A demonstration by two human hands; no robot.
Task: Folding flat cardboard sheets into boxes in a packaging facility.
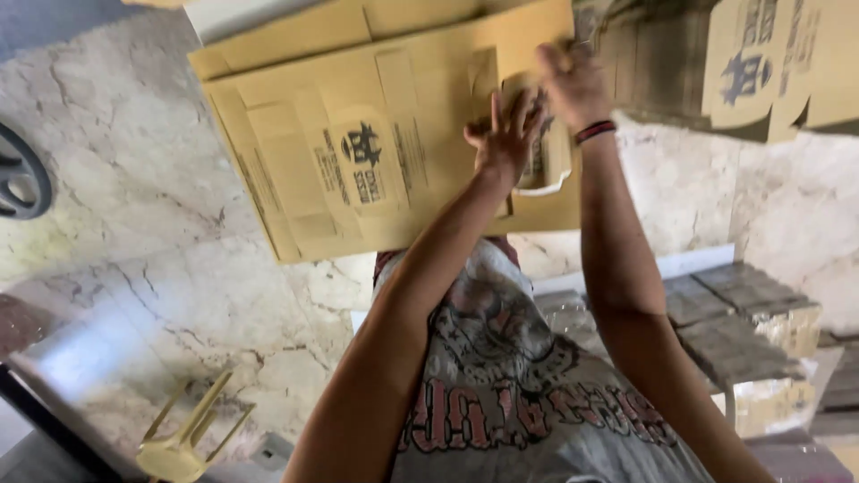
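A large flattened tan cardboard box (358,152) with dark printing lies on the marble floor in front of me. My left hand (503,141) rests flat on its right part with the fingers spread, touching a smaller cardboard piece (548,165) with a pale curved edge. My right hand (571,82), blurred and wearing a dark red wristband, is just above, with its fingers curled on the upper end of that smaller piece. My printed grey shirt fills the bottom of the view.
More flat printed cartons (761,63) are stacked at the top right. Bundles of grey flat packs (734,326) sit at the right. An upturned yellow plastic stool (183,438) lies at the bottom left, and a black wheel-like object (20,183) is at the left edge.
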